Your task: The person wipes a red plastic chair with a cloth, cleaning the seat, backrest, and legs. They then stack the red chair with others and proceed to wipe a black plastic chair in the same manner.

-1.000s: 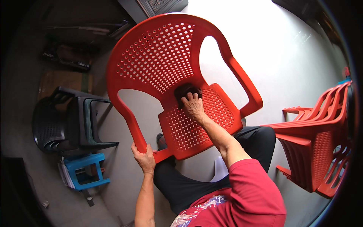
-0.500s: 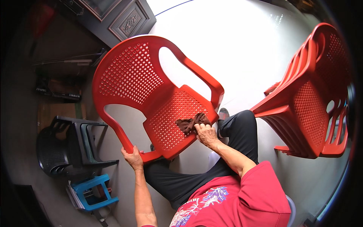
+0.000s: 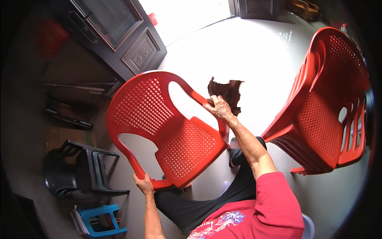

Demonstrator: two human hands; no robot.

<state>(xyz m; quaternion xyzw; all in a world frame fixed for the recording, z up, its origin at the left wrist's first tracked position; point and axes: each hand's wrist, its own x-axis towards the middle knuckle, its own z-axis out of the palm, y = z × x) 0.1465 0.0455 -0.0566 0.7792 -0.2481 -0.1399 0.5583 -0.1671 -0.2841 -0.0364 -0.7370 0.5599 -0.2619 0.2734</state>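
— What is the left hand (image 3: 144,184) doing down there?

— It is closed around the front corner of the red plastic chair (image 3: 171,131), fingers wrapped over the edge where the seat meets the armrest post. That grip seems to be what keeps the chair tipped up, with its perforated seat and backrest turned toward the person rather than standing flat on the floor (image 3: 254,59).

— And the right hand (image 3: 218,108)?

— Raised near the chair's far armrest, fingers curled shut on a dark brown rag (image 3: 227,92). The cloth sticks up crumpled above the knuckles, clear of the plastic; I can't tell whether the hand itself brushes the armrest.

— Why hold the chair at that angle?

— My guess is that tilting it brings every surface within reach of the rag while the person stays seated, with the dark trouser legs beneath it.

— What else is around?

— A stack of matching red chairs (image 3: 326,103) stands on the person's right, well apart from the held one. On the left sits a black plastic chair (image 3: 79,169), with a small blue stool (image 3: 99,217) just below it. A dark panelled door (image 3: 119,32) stands behind.
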